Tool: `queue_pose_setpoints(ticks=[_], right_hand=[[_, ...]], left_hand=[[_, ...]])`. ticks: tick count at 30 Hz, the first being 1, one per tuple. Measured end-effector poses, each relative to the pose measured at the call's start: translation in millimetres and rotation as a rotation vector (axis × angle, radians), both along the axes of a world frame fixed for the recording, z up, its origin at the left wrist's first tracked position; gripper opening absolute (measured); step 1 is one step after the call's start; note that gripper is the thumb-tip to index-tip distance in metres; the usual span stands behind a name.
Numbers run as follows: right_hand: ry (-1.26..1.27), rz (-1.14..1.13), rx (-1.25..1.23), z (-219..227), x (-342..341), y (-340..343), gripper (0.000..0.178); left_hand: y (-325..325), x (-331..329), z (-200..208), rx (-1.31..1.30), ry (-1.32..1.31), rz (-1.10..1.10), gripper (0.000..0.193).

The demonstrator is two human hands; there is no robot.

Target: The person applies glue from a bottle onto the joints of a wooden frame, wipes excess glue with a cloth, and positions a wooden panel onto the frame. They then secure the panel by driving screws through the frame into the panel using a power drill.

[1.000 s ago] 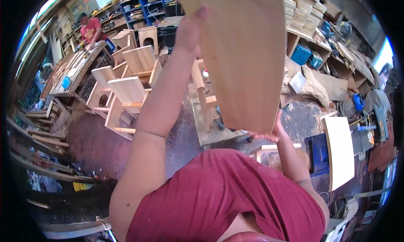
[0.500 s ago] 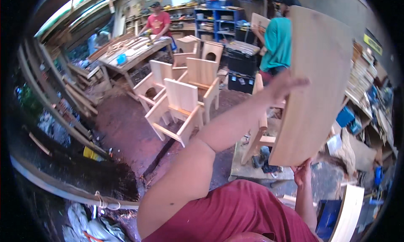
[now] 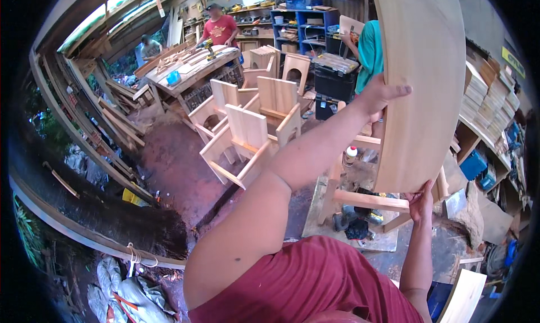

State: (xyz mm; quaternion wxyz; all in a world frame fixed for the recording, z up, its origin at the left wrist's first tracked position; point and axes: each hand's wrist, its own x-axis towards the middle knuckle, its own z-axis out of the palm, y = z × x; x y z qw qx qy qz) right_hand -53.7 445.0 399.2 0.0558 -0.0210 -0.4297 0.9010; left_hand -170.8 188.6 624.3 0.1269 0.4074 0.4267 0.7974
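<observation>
A broad, smooth wooden board [image 3: 422,92] stands nearly upright in front of me. My left hand [image 3: 383,100] grips its left edge, thumb lying across the face and fingers mostly behind. Down at the lower end, my right hand [image 3: 421,202] is closed around the bottom edge. Just behind and below the board is a wooden chair frame [image 3: 368,200], partly covered by it; whether the two touch I cannot tell. The frame stands on a low worktop [image 3: 315,226], with a dark power tool [image 3: 349,222] under it and a white bottle with a red cap [image 3: 350,154] behind.
Several wooden chairs [image 3: 247,126] stand ahead on the left. Beyond are a long workbench [image 3: 194,75] with a co-worker in red, and blue shelves [image 3: 306,30]. Another person in green [image 3: 368,59] is half hidden by the board. Stacked boards [image 3: 486,95] line the right.
The board has moved higher in view, its lower end now beside the chair frame, more of which shows. Both hands keep their hold on it. The view has shifted slightly.
</observation>
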Motion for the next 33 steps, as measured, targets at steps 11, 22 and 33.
queue_pose_setpoints(ticks=[11,22,33], right_hand=[[-0.007,-0.160,0.090,30,-72,-5,0.060],[-0.022,-0.469,0.240,53,-85,-46,0.061],[-0.201,-0.617,0.365,0,60,-1,0.045]], left_hand=[[-9,-97,-1,0.169,-0.044,-0.093,0.035],[3,-276,-46,0.274,0.089,-0.014,0.028],[62,-284,-71,0.247,0.148,0.263,0.036]])
